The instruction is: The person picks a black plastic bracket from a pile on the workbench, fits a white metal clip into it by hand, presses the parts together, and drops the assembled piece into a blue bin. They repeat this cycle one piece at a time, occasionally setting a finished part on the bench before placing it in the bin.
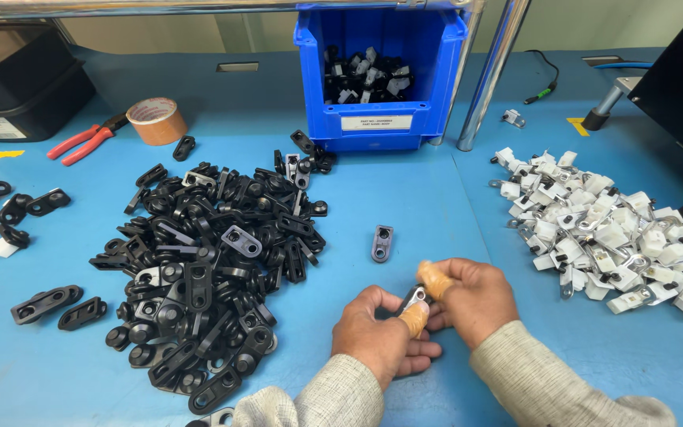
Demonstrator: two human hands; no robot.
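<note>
My left hand point(377, 336) and my right hand point(472, 296) meet low in the middle of the blue table, both pinching one small black and metal part point(413, 297) between thumbs and forefingers. Tan finger cots cover a fingertip on each hand. A single black plastic piece point(382, 242) lies just above the hands. A large heap of black plastic pieces point(215, 261) spreads to the left. A heap of white and metal pieces point(606, 233) lies to the right.
A blue bin point(377, 126) holding assembled parts stands at the back centre beside a metal post point(484, 87). Tape roll point(156, 120) and red pliers point(84, 141) lie at back left, near a black box point(17, 79). Loose black pieces point(45, 304) dot the left edge.
</note>
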